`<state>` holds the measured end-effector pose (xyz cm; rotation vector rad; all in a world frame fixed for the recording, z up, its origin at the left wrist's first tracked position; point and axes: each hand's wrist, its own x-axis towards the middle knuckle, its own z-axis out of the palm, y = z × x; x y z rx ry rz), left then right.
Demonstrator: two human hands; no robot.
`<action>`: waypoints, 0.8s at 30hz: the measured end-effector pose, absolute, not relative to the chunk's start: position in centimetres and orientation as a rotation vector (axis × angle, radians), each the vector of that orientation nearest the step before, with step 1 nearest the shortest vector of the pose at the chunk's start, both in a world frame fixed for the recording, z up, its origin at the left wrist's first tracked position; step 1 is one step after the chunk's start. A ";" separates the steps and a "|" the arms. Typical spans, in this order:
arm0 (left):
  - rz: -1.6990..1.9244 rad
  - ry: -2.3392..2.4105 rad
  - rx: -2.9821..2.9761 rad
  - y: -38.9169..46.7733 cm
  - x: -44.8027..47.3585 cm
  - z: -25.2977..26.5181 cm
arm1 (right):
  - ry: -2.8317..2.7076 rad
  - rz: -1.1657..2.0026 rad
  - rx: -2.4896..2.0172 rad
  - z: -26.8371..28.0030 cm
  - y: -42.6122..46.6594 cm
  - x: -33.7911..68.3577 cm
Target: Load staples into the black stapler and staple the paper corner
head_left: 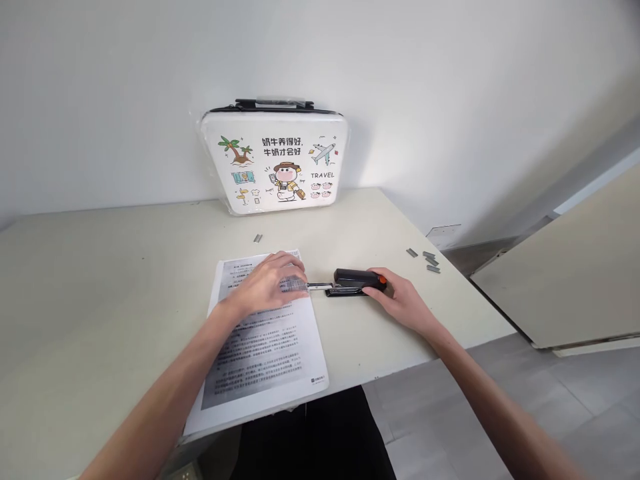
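A black stapler (353,280) lies on its side of the desk just right of a printed paper sheet (270,360). My right hand (397,297) is closed on its rear end, where an orange part (383,279) shows. A thin metal staple tray (319,287) sticks out of the stapler's left end. Over the sheet's upper right part, my left hand (273,283) is closed, fingers curled at the outer end of this tray. A greyish, see-through patch shows between its thumb and fingers; I cannot make out what that is.
A white cartoon-printed case (280,163) in plastic wrap leans on the wall at the back. One small staple strip (257,238) lies behind the sheet. Several more staple strips (431,260) lie near the desk's right edge. A pale panel (565,267) stands further right.
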<state>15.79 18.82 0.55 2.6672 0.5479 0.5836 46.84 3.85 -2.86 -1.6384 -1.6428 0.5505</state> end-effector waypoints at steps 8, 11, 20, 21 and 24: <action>0.732 0.946 2.701 20.8 14.6 -1.6 | -1.642 0.543 -1.628 -2.8 3.6 46.6; 0.751 0.928 2.705 20.9 14.6 -1.8 | -1.648 0.533 -1.632 -2.8 3.6 46.6; 0.835 0.951 2.667 19.4 16.2 -2.6 | -1.643 0.548 -1.647 -2.5 3.6 46.5; 0.863 0.947 2.670 19.2 16.4 -2.6 | -1.640 0.552 -1.652 -2.5 3.6 46.4; 0.915 0.910 2.633 18.8 16.8 -2.2 | -1.628 0.561 -1.661 -2.4 3.5 46.4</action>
